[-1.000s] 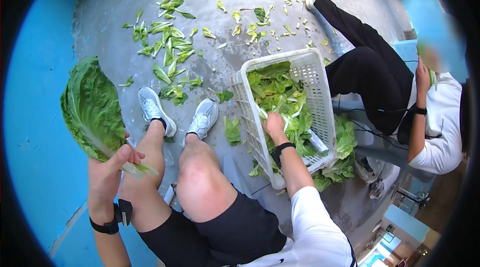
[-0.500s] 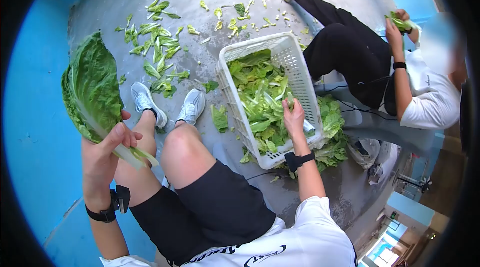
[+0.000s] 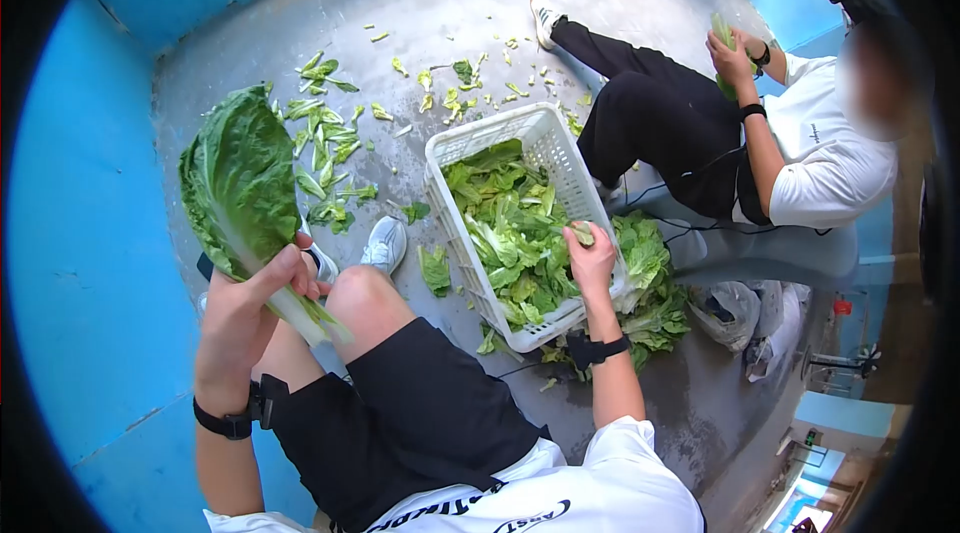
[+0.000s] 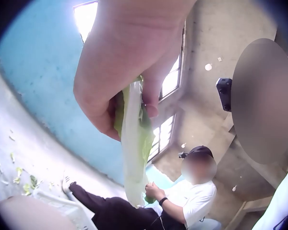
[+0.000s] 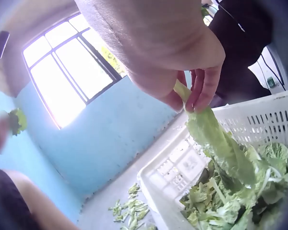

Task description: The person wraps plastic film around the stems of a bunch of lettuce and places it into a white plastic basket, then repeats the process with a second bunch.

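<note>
My left hand [image 3: 262, 298] grips the pale stalk of a large, crinkled green Chinese cabbage leaf [image 3: 240, 168], which stands up and fans out above the fist. In the left wrist view its white rib [image 4: 131, 139] pokes down below the fingers. Over the near right part of a white plastic crate [image 3: 562, 155], my right hand [image 3: 593, 263] pinches a smaller cabbage leaf [image 5: 221, 146] between thumb and fingers. That leaf hangs down over the loose leaves [image 3: 505, 218] in the crate, overlapping them in the right wrist view.
Cut leaf pieces [image 3: 325, 138] lie scattered on the grey floor. More leaves [image 3: 650, 268] are heaped right of the crate. Another seated person [image 3: 815, 138] holds greens at the right. Plastic bags [image 3: 728, 313] and cables [image 3: 690, 226] lie near that person; a blue wall [image 3: 90, 233] stands left.
My right hand has risen from among the leaves in the crate with a small leaf pinched in it. My left hand keeps its hold on the large leaf. The other person's hands have moved.
</note>
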`<state>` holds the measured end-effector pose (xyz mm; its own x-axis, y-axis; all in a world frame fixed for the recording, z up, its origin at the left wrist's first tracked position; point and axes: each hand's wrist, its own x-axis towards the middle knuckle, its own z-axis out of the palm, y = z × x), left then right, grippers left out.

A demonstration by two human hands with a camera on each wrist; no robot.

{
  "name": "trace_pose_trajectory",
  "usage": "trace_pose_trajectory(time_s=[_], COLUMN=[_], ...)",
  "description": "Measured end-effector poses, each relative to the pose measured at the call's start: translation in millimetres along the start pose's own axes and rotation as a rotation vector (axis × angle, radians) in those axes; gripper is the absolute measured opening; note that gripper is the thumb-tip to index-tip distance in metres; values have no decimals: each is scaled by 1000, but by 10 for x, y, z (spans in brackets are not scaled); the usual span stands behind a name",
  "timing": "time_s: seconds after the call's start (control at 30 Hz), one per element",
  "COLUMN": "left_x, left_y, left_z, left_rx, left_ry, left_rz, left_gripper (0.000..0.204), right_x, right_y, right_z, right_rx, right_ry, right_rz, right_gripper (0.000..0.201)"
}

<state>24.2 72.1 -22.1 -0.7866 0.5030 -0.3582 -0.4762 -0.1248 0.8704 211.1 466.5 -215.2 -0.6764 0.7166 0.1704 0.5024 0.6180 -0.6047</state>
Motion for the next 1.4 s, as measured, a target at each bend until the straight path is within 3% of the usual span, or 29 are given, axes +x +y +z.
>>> trace_pose_trajectory(time_s=[0.07, 0.2, 0.3, 0.43, 0.5, 0.67, 0.73, 0.83, 0.93, 0.97, 1.1, 1.2, 1.23, 1.33, 1.4], left_x=[17, 106, 161, 135, 124, 126, 150, 189, 232, 242, 231, 227, 228, 225, 238], left_y=[33, 86, 31, -26, -49, -31, -50, -77, -91, -94, -83, -52, -49, -77, -97], left_z=[53, 144, 180, 177, 133, 31, 6, -14, 6, 7, -6, -21, -45, -109, -139], left_rx=[9, -74, -187, -198, -150, -147, -184, -193, -175, -173, -163, -140, -139, -104, -130], left_ry=[9, 40, 75, 48, 31, 100, 137, 153, 135, 143, 171, 165, 170, 159, 139], left_rz=[-10, -84, -96, -131, -123, -142, -144, -157, -158, -161, -170, -149, -146, -168, -180], left_gripper=[28, 26, 25, 25, 25, 21, 18, 17, 17, 16, 16, 17, 17, 26, 28], right_x=[-22, -65, -208, -606, -768, -651, -525, -453, -550, -567, -585, -577, -561, -565, -627], right_y=[68, 40, 166, 1398, 1663, 1073, 875, 611, 1025, 1162, 1071, 992, 1020, 1151, 1235], right_z=[13, 35, 216, 852, 922, 454, 423, 526, 973, 1118, 1420, 1451, 1464, 1566, 1550], right_rx=[151, 276, 247, 153, 145, -83, 148, 122, 54, -211, -406, -514, -512, -432, -397], right_ry=[40, 62, -10, -98, -301, -204, 79, 94, -225, -304, -403, -512, -554, -598, -568], right_rz=[101, 113, 237, 330, 596, 463, 107, 33, 267, 263, 396, 531, 534, 612, 569], right_gripper=[22, 25, 28, 28, 31, 33, 28, 26, 39, 53, 63, 63, 50, 49, 43])
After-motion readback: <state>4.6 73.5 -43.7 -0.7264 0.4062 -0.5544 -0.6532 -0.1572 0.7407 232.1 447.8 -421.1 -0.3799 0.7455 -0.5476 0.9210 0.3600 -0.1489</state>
